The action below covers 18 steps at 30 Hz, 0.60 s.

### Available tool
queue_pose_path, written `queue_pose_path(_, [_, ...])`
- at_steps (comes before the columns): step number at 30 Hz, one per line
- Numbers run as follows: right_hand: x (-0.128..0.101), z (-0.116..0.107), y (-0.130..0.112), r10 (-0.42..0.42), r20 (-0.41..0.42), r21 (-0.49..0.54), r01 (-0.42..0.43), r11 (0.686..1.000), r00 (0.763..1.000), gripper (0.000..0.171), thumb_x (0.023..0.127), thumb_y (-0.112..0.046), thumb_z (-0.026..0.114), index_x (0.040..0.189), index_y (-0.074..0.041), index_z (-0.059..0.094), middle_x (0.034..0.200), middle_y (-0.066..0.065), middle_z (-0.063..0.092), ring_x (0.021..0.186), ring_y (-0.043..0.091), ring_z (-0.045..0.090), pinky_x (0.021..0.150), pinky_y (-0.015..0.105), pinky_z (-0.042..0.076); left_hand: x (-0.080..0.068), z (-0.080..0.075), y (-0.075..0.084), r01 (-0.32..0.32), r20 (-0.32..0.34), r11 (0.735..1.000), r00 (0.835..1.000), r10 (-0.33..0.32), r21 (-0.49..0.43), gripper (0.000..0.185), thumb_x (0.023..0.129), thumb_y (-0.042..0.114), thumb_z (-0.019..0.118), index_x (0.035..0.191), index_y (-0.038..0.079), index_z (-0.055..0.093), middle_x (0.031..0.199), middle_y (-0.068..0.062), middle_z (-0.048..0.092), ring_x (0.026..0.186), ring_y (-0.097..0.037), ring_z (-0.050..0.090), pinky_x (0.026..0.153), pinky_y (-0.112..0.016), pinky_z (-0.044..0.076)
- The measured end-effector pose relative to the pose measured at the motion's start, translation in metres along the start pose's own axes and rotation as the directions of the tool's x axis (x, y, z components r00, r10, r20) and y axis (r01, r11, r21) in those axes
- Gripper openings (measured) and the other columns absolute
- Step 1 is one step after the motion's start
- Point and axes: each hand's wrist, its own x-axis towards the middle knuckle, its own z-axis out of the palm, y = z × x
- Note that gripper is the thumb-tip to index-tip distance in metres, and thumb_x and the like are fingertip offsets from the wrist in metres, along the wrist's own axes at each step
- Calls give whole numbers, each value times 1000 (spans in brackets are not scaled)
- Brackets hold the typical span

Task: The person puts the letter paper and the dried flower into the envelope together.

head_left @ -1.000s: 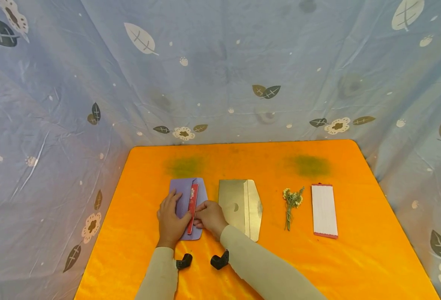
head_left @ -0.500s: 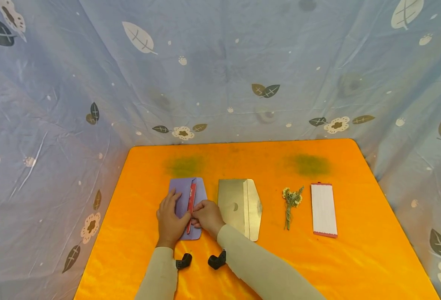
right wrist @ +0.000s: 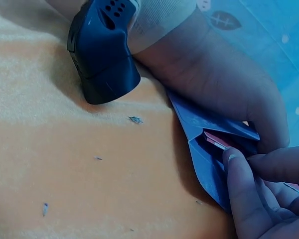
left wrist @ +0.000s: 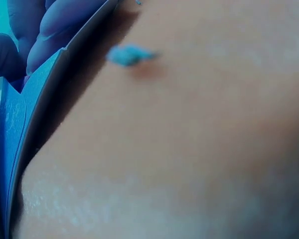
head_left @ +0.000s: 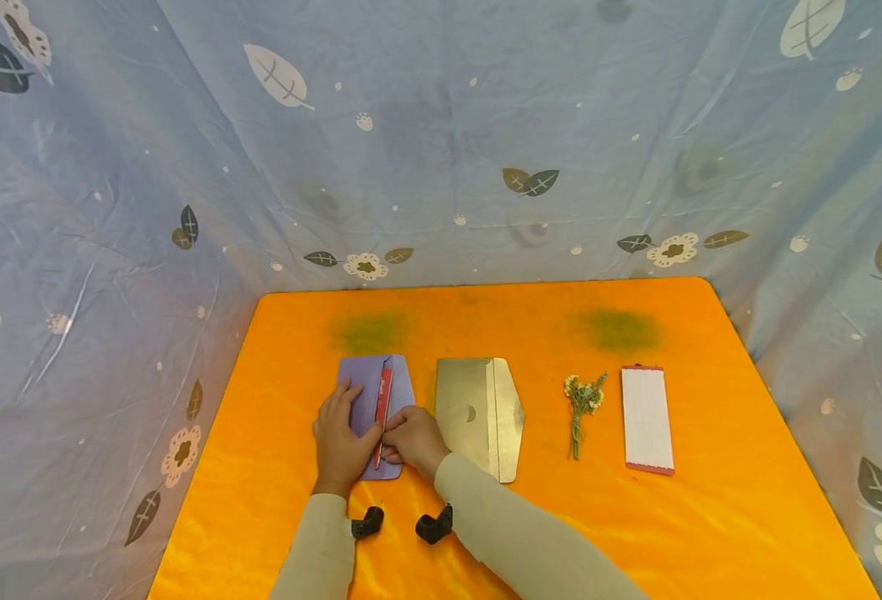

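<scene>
A lilac envelope (head_left: 366, 371) lies on the left of the table, its flap (right wrist: 212, 174) turned out to the right. Part of a red card (head_left: 384, 393) shows as a narrow strip along the envelope's mouth; the rest is hidden inside. My left hand (head_left: 338, 437) rests on the envelope with fingers spread, the thumb at the mouth's edge. With thumb and index finger, my right hand (head_left: 417, 437) pinches the card's outer edge. In the left wrist view, the envelope's lower side (left wrist: 22, 114) stands slightly raised off the cloth.
A gold envelope (head_left: 462, 400) with its flap unfolded lies just right of the right hand. Farther right are a small dried-flower bunch (head_left: 583, 404) and a white, red-edged flat piece (head_left: 647, 421). Small plant bits (right wrist: 135, 119) dot the orange cloth. A patterned curtain (head_left: 441, 125) surrounds the table.
My right hand has shifted slightly left, and the visible strip of red card has narrowed as it slid farther into the lilac envelope. The left hand stays in place.
</scene>
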Motion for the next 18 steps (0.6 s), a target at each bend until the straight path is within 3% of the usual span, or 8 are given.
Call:
queue_pose_path(10, [-2, 2, 3, -25, 26, 34, 24, 999, 999, 3, 100, 1, 70, 100, 3, 68, 79, 18, 74, 70, 27, 76, 61, 32, 62, 0, 1, -2, -11, -2, 1000, 1000, 11, -9, 69, 83, 19, 81, 148, 4, 64, 164, -20, 48, 148, -46, 41, 112, -71, 24])
queue_pose_path(18, [-8, 1, 4, 13, 54, 74, -17, 997, 998, 13, 100, -4, 69, 112, 1, 66, 87, 17, 74, 80, 30, 77, 64, 34, 63, -1, 1, -2, -9, -1, 1000, 1000, 9, 0, 70, 82, 20, 82, 148, 4, 64, 164, -20, 48, 148, -46, 41, 112, -71, 24])
